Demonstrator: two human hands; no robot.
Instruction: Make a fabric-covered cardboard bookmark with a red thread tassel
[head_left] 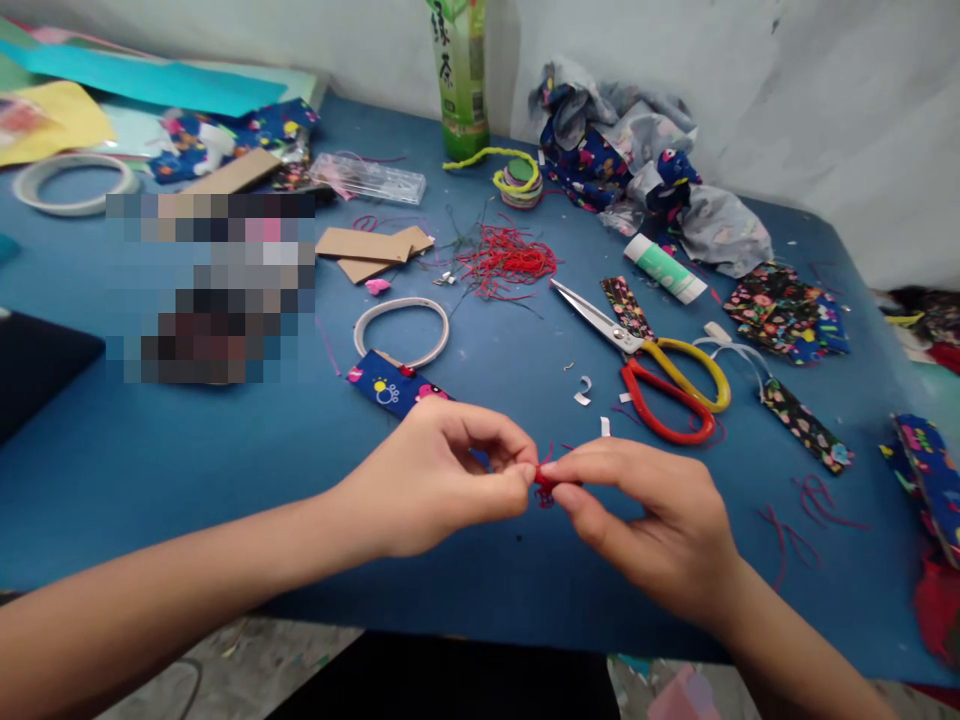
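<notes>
Between the fingertips of both hands, over the front of the blue table (360, 570), is a small red knotted cord (545, 488). My left hand (450, 475) pinches it from the left with thumb and forefinger. From the other side my right hand (649, 510) pinches it too, and the fingers hide part of it. A blue patterned fabric strip (394, 385) lies just beyond my left hand, against a roll of white tape (442, 345). Scissors (637, 350) with one red and one yellow handle lie beyond my right hand.
A pile of red threads (510, 255) lies mid-table near cardboard strips (367, 245). A glue stick (666, 268), crumpled fabric (600, 140) and a green bottle (461, 80) are farther back. At right lies a floral bookmark-like strip (806, 425). Another tape roll (75, 207) is at left.
</notes>
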